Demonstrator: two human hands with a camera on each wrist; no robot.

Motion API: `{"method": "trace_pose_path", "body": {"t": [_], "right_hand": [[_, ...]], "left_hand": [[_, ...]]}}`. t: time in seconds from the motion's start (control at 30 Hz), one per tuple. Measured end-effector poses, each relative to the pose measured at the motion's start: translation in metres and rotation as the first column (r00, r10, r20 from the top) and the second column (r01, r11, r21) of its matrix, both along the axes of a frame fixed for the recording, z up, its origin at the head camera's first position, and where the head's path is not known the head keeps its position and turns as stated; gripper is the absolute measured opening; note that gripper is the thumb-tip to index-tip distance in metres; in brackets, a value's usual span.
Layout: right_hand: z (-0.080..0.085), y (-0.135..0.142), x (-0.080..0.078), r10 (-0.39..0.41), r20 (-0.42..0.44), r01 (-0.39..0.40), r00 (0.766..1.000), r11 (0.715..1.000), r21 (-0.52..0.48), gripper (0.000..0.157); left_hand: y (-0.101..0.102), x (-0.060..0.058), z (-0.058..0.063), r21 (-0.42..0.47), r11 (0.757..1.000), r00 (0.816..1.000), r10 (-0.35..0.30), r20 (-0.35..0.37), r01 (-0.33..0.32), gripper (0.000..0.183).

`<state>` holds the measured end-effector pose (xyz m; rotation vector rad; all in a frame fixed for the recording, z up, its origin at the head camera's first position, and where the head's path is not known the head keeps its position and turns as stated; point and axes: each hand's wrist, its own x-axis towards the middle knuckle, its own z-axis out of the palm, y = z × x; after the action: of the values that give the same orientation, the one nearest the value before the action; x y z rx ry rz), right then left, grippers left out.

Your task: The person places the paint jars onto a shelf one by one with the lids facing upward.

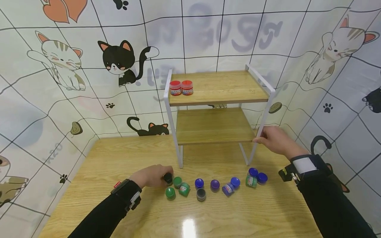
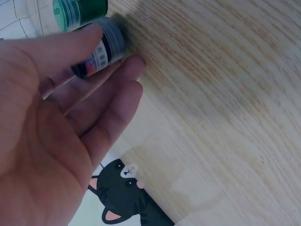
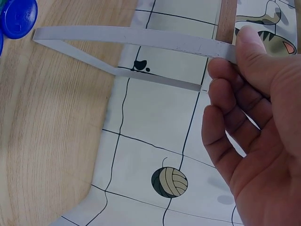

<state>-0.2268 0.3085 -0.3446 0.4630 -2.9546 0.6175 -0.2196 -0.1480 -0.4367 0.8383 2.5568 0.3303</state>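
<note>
My left hand (image 1: 153, 176) pinches a small black-capped paint jar (image 1: 168, 178) between thumb and fingers, low over the table. In the left wrist view this black jar (image 2: 106, 49) lies tilted, partly covered by the thumb, beside a green jar (image 2: 80, 12). My right hand (image 1: 276, 141) grips the white metal side frame of a two-tier shelf (image 1: 218, 127), near its lower wooden board. The right wrist view shows the thumb and index finger on that white frame (image 3: 174, 41). Two red paint jars (image 1: 181, 88) stand side by side at the left of the top board.
Several green jars (image 1: 170, 193) sit right of my left hand. Further right are a dark grey jar (image 1: 201, 194), a purple-lidded jar (image 1: 215, 185) and several blue-lidded ones (image 1: 262, 178). Cat-patterned sheeting (image 1: 202, 39) walls in the wooden table (image 1: 154, 215) at the back and sides.
</note>
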Motion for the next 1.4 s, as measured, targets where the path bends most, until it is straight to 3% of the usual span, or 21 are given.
{"method": "trace_pose_path", "body": {"t": [0.43, 0.8, 1.1, 1.27, 1.4], "right_hand": [[0.0003, -0.0013, 0.0013, -0.005, 0.001, 0.005, 1.0, 1.0, -0.005, 0.017], [0.0014, -0.0023, 0.0021, -0.01, 0.012, 0.01, 1.0, 1.0, -0.01, 0.017], [0.0009, -0.0017, 0.0018, -0.004, -0.007, 0.004, 1.0, 1.0, 0.004, 0.018], [0.001, -0.0016, 0.0022, 0.003, -0.011, -0.003, 1.0, 1.0, 0.012, 0.019], [0.0014, -0.0014, 0.0023, 0.002, -0.009, -0.002, 1.0, 1.0, 0.008, 0.019]], "left_hand": [[-0.0002, -0.0008, 0.0027, -0.028, 0.996, 0.996, 0.088, 0.032, -0.087, 0.029], [-0.0026, -0.0009, -0.0028, -0.003, 1.0, 1.0, 0.015, -0.021, -0.015, 0.021], [-0.0014, -0.0025, -0.0041, -0.053, 0.998, 0.997, 0.013, -0.074, -0.017, 0.022], [-0.0019, -0.0021, -0.0028, -0.045, 0.998, 0.998, 0.032, -0.053, -0.034, 0.034], [-0.002, -0.0025, -0.003, 0.001, 0.999, 0.998, 0.049, -0.036, -0.049, 0.031]]}}
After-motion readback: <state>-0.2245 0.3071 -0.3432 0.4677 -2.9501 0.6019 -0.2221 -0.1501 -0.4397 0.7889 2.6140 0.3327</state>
